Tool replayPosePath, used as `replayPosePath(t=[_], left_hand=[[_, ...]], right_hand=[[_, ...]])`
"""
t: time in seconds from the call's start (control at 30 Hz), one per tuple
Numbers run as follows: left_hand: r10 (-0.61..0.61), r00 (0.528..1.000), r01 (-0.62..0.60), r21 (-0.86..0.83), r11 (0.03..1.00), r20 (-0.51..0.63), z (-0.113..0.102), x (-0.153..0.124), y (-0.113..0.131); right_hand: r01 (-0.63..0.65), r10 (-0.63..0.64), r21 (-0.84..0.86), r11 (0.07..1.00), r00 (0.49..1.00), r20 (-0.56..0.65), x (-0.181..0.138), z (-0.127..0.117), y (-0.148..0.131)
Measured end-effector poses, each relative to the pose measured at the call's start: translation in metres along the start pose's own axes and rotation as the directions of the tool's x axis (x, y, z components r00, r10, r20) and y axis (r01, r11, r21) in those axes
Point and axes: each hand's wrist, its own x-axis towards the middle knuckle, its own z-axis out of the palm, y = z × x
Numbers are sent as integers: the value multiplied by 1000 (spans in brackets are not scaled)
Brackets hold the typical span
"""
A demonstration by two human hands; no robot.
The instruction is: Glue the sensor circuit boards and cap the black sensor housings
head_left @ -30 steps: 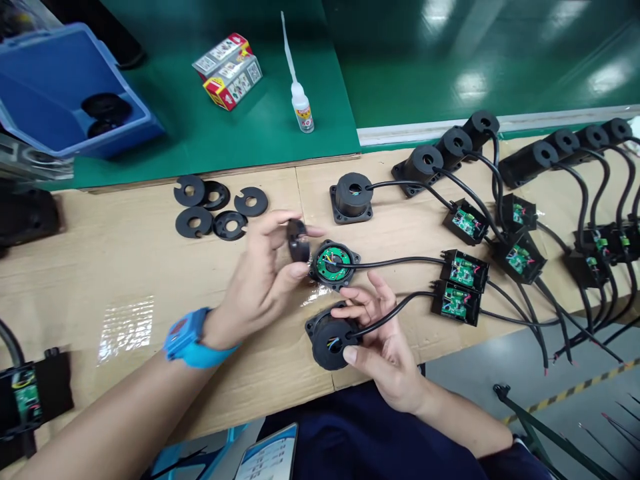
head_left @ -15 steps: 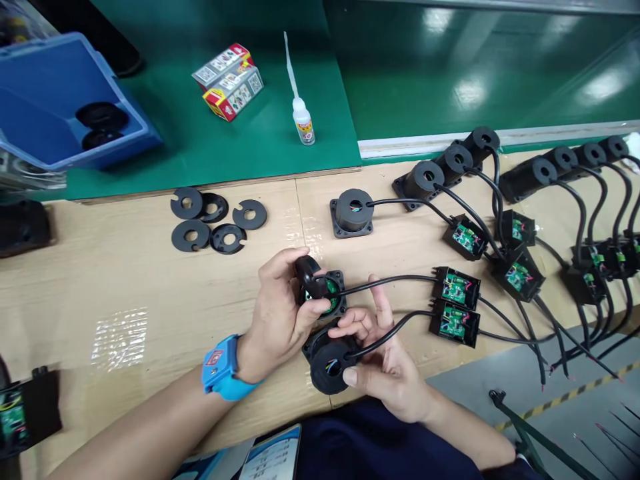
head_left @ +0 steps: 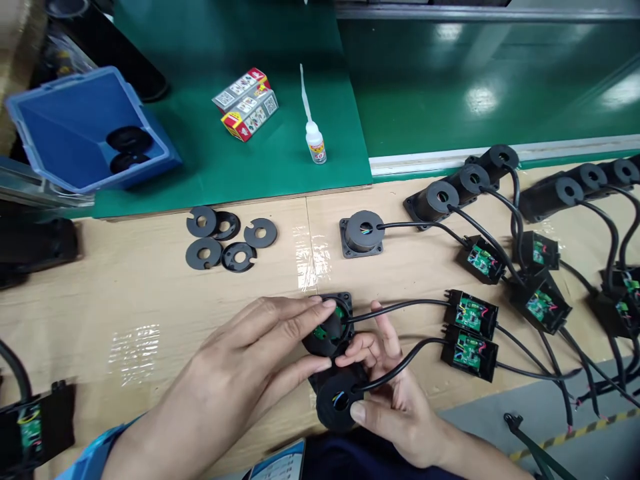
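My left hand (head_left: pixel 240 360) grips a black notched disc (head_left: pixel 320 345) by its edge, with fingers and thumb closed on it. The disc lies partly over a square-flanged black housing (head_left: pixel 345 301), where a green circuit board shows. Just below, my right hand (head_left: pixel 395 393) pinches a round black housing (head_left: pixel 327 410) with a centre hole and thin wires inside. Its index finger points up beside the upper cable (head_left: pixel 400 308). Black cables lead from both housings to two open black boxes (head_left: pixel 470 350) with green circuit boards.
Several loose notched discs (head_left: pixel 204 255) lie left of centre. Further right stand more cabled housings (head_left: pixel 364 232) and open boxes (head_left: pixel 540 303). Behind are a blue bin (head_left: pixel 55 127) holding black parts, a small carton (head_left: pixel 247 107) and a thin-nozzled bottle (head_left: pixel 316 143).
My left hand has turned over and brought the disc from tilted up to flatter over the housing. My right hand keeps its hold. The whole view has shifted slightly.
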Motion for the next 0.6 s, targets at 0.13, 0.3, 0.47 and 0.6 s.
replayPosePath(t=[0.13,0.3,0.47,0.6], left_hand=[[22,998,-25,61,998,51,6,6,-1],[13,997,-22,126,992,70,13,8,0],[33,999,-37,197,980,26,16,11,7],[83,994,-98,241,966,71,18,11,7]], right_hand=[[22,-22,-10,1000,1000,-15,-1,2,0],[77,-77,-24,997,997,-6,2,5,0],[82,-83,-24,996,997,-13,2,5,-1],[103,-103,-38,994,995,-7,2,4,1]])
